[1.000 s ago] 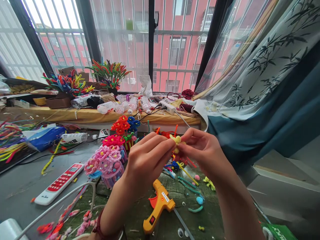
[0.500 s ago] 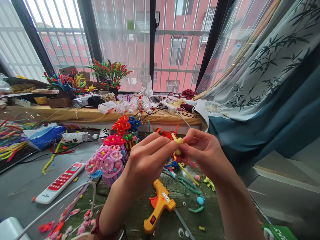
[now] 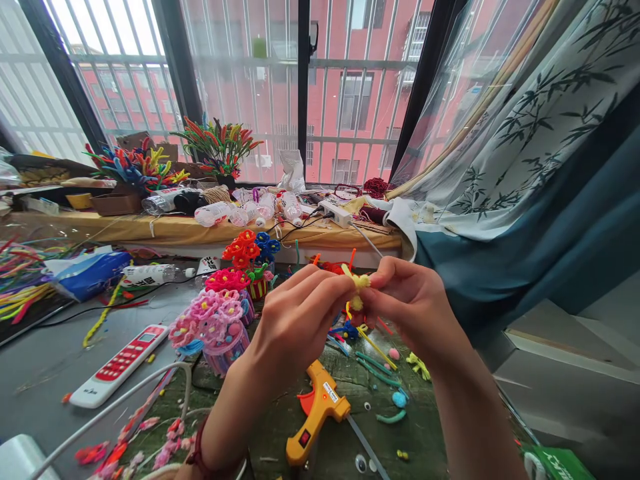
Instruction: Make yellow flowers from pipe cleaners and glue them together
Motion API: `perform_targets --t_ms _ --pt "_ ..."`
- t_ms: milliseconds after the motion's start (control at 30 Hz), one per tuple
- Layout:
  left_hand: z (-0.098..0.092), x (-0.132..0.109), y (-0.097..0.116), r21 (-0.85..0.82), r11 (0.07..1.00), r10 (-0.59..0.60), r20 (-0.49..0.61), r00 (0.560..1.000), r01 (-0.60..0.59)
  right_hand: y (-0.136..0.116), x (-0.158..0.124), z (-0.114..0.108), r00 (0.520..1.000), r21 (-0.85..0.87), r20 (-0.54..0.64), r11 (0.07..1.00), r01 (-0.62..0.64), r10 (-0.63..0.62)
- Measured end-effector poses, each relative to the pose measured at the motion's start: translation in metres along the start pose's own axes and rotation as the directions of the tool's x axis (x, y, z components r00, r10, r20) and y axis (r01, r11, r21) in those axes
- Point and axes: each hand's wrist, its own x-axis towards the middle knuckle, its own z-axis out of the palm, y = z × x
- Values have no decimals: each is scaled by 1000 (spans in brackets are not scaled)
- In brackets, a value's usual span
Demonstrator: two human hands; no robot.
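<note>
Both my hands are raised over the green mat (image 3: 345,440), pinching one small yellow pipe-cleaner piece (image 3: 357,288) between them. My left hand (image 3: 295,317) grips it from the left with thumb and fingers closed. My right hand (image 3: 407,303) pinches it from the right, fingers curled. Short fuzzy yellow ends stick out above and below the fingertips. Below the hands lies an orange glue gun (image 3: 317,410) on the mat.
Pink pipe-cleaner flower baskets (image 3: 215,323) stand left of my hands. A red-and-white remote (image 3: 120,363) and a white cable (image 3: 115,403) lie at the left. Loose pipe-cleaner bits and googly eyes (image 3: 361,463) dot the mat. Bottles and a power strip (image 3: 336,213) crowd the sill. A curtain (image 3: 525,200) hangs right.
My hands stay pinched on the yellow piece with only small finger shifts; the piece has turned slightly between the fingertips.
</note>
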Motion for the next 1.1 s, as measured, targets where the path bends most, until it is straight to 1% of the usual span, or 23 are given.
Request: perform_targets --t_ms 133,267,333,400,500,700,900,1100 --pt "1 0 0 3 1000 -9 16 1000 9 1 1 1 999 25 -30 999 -22 23" --pt "1 -1 -1 47 997 65 -4 998 -65 0 1 -1 997 -15 -72 1000 -15 14" --pt "0 -2 0 76 993 93 27 995 -94 0 0 -1 997 -43 -76 999 -20 16" --pt "-1 -2 1 96 990 96 64 993 -102 -1 -1 -1 997 -49 -80 998 -24 20" --pt "0 -1 3 83 991 95 61 994 -100 0 -2 -1 996 -14 -90 1000 -25 23" --pt "3 -1 7 27 996 78 63 995 -80 2 -2 -3 999 80 -28 996 -44 46" --pt "4 0 11 -24 997 71 76 995 -69 -2 -1 -4 998 79 0 995 -55 55" --pt "5 0 10 -10 997 76 78 994 -75 -3 -3 -5 998 67 -5 996 -66 66"
